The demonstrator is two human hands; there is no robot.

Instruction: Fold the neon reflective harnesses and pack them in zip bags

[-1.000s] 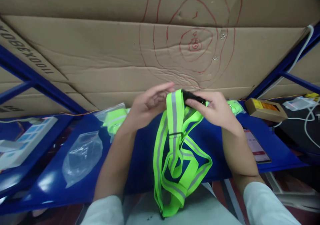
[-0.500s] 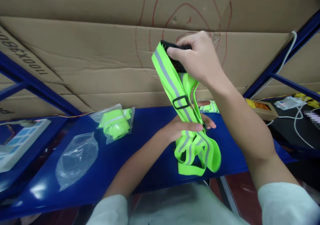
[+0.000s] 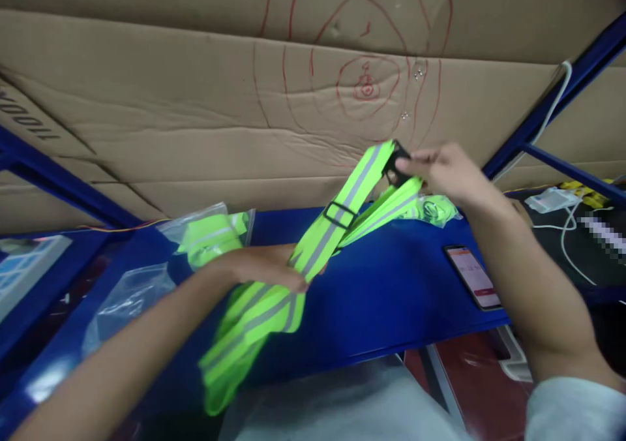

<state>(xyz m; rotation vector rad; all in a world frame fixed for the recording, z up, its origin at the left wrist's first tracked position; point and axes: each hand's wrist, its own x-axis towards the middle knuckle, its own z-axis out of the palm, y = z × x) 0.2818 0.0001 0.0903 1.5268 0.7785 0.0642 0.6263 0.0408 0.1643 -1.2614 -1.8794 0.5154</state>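
Observation:
A neon-green reflective strap harness [image 3: 323, 237] with grey stripes stretches between my hands above the blue table. My right hand [image 3: 443, 170] is closed on its upper end, fingers pinching the black buckle part [image 3: 397, 164]. Lower down, my left hand [image 3: 278, 268] wraps around the gathered straps, its fingers partly hidden behind them. A black slide adjuster [image 3: 341, 215] sits on the strap between the two hands. Below my left hand the loose loops hang toward the table's front edge, blurred by motion.
On the blue table [image 3: 372, 297] lie a bagged green strap bundle [image 3: 210, 235], a clear plastic bag [image 3: 132, 301], another green bundle [image 3: 435, 209] and a phone [image 3: 473, 276]. A cardboard wall [image 3: 186, 102] with red rings stands behind. Blue shelf posts [image 3: 552, 95] flank it.
My right hand has come down and right with the buckle end. My left hand has moved left, swinging the loose loops left and tilting the harness. The phone has come into sight.

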